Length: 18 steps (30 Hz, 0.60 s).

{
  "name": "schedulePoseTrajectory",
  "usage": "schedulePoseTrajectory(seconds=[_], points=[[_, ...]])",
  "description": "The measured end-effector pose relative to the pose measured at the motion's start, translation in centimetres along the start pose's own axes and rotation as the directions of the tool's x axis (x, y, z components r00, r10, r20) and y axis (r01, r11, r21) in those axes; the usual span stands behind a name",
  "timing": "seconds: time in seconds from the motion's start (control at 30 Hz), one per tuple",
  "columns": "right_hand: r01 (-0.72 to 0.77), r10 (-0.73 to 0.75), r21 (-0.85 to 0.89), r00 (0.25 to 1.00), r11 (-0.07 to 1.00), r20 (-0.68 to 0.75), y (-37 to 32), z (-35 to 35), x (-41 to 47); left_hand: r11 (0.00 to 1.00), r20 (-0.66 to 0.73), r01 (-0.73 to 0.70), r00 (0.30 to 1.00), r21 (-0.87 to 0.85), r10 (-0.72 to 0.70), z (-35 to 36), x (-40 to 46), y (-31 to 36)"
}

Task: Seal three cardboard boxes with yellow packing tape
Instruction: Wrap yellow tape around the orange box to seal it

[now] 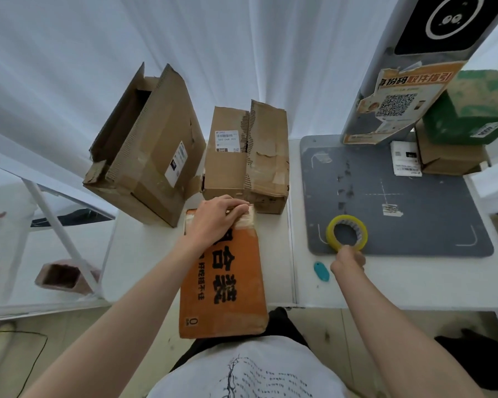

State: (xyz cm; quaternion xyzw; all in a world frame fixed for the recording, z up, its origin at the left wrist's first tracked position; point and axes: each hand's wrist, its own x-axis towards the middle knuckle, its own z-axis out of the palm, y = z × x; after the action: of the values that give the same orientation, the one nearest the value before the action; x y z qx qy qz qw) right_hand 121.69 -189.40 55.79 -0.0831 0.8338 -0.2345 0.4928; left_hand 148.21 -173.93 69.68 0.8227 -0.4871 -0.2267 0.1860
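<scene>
So the setup is a white table (276, 254) pushed up against a white pleated curtain backdrop (69, 67), with pale wood-look flooring (69, 340) underneath. The handy landmark is the dark grey rectangular mat (414, 196) on the table, scuffed, with faint white guide marks on it.

The roll of yellow packing tape (346, 232) lies flat on the mat's near left corner. The right hand (348, 261) is at the roll's near edge, fingers curled in on it, looks like a pinch on the rim. Just off the mat's near left corner sits a small teal oval thing (321, 271), can't tell what it is.

Left of the mat is the orange cardboard box with big black lettering (224, 282), hanging over the table's near edge. The left hand (217, 218) is clamped over its far end, fingers curled around the flap there. Beyond it, still left of the mat, are a worn brown cardboard box with a shipping label (242, 156) and further left a bigger brown cardboard box standing open and tilted (147, 145).

At the mat's far edge a grey post with an orange QR-code poster (391, 104) rises up, and off the far right corner a green box (472, 110) is stacked on a small brown carton (446, 159).
</scene>
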Motion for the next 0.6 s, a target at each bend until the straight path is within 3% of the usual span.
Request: schedulePoseTrajectory(seconds=[0.07,0.1,0.17,0.2,0.27,0.33,0.37,0.43,0.6], points=[[0.04,-0.043,-0.05,0.998,0.998,-0.052,-0.6,0.1,-2.6,0.992,0.039,-0.02,0.999,0.122,0.016,0.3,-0.1,0.1],[0.136,-0.136,-0.006,0.99,0.991,-0.047,-0.9,0.5,-4.3,0.982,0.061,-0.029,0.998,0.188,0.018,0.5,-0.1,0.1],[0.39,-0.398,0.083,0.908,0.917,0.127,-0.8,2.0,-8.3,0.964,0.081,-0.034,0.997,0.265,0.013,0.7,-0.1,0.1],[0.49,-0.485,0.071,0.815,0.869,0.316,-0.3,2.7,-10.8,0.959,0.08,-0.03,0.997,0.283,0.008,0.8,-0.1,0.1],[0.608,-0.47,0.046,0.561,0.792,0.682,0.7,4.2,-15.2,0.95,0.067,-0.016,0.998,0.311,-0.005,0.8,0.0,0.3],[0.694,-0.377,0.037,0.345,0.719,0.86,2.1,5.5,-18.1,0.939,0.045,-0.003,0.999,0.344,-0.013,0.9,0.0,0.4],[0.714,-0.343,0.04,0.285,0.699,0.895,2.7,6.0,-19.0,0.934,0.03,-0.004,1.0,0.356,-0.007,0.9,-0.1,0.5],[0.708,-0.318,0.045,0.257,0.705,0.913,3.8,6.7,-19.8,0.934,0.006,-0.001,1.0,0.357,-0.001,1.1,-0.2,0.5],[0.605,-0.252,0.021,0.3,0.796,0.92,3.6,7.2,-19.5,0.951,0.033,0.008,0.999,0.309,-0.02,0.9,0.5,0.2]])
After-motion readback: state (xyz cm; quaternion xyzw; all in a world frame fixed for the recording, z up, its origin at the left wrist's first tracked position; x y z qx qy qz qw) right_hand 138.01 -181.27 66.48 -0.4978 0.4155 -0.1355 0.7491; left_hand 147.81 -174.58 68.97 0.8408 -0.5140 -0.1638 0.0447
